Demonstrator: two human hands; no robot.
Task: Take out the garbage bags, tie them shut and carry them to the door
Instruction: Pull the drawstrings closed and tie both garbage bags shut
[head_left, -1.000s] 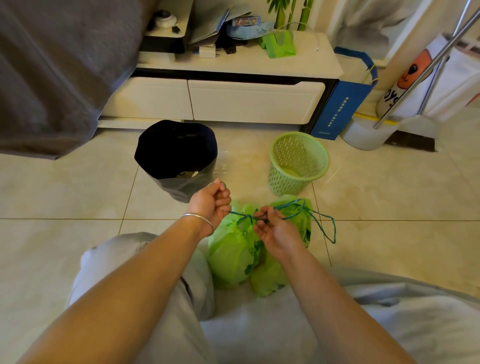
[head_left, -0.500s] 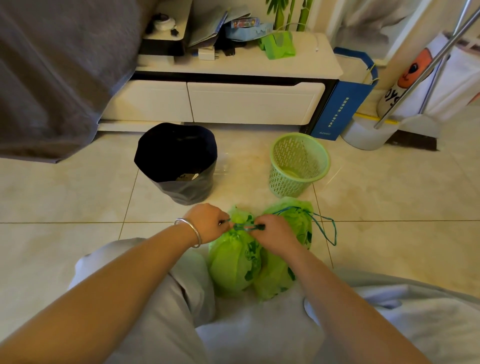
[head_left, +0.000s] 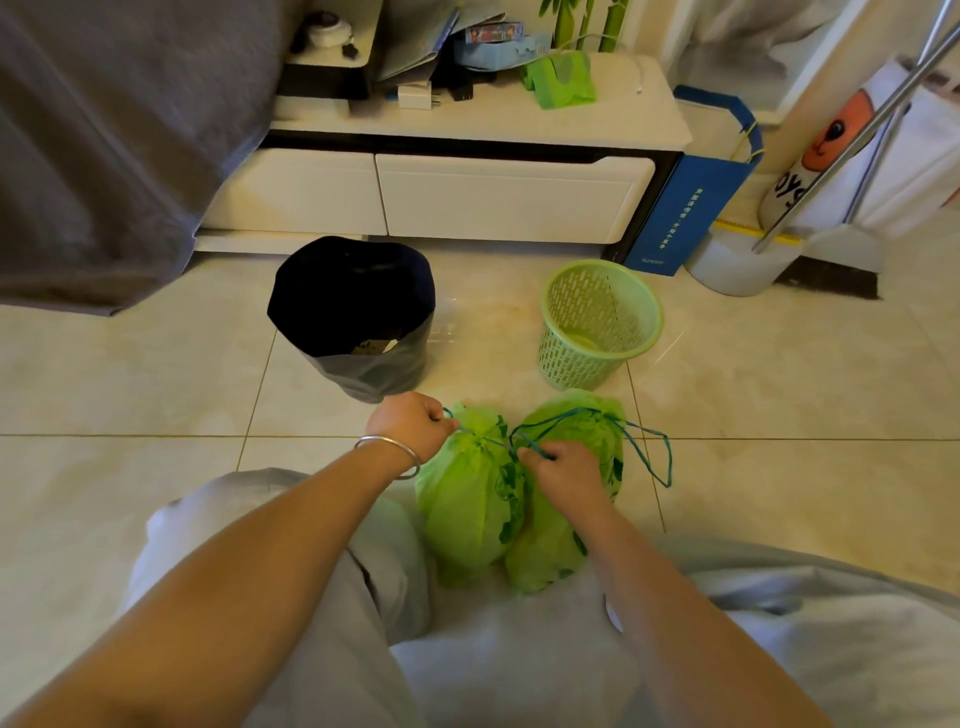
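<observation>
Both bare forearms reach forward and down from the bottom of the view, converging toward the middle. The left hand (head_left: 415, 426) is closed in a loose fist, knuckles up, its fingers curled round a thin cord, a bracelet (head_left: 388, 453) circling the wrist. The right hand (head_left: 563, 475) sits just beside it, slightly nearer the body, back of the hand up, fingertips (head_left: 530, 457) pinched together on the cord
</observation>
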